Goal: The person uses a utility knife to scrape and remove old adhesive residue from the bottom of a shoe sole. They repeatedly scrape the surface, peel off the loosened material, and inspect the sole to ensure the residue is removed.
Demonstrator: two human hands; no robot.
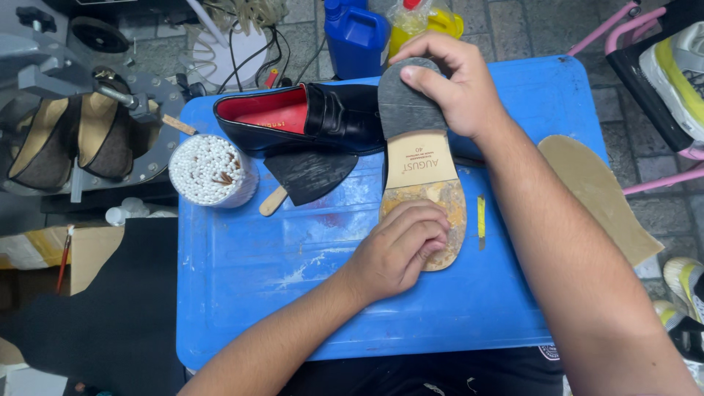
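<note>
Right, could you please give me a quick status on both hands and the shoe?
Left hand pressing the toe of the upturned tan leather shoe sole. Right hand gripping its grey heel. Black loafer alongside, touching.

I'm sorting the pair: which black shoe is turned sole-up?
The shoe under both hands, its tan and grey sole facing up. The other loafer lies behind it, showing its red lining.

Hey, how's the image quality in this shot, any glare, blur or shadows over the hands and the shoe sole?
Head view: even, soft light, with the upturned shoe sole and both hands sharp; the left hand casts only a faint shadow on the blue table; mild sheen on the black loafer; frame edges bend slightly from the wide lens; the right hand shows no motion blur.
</note>
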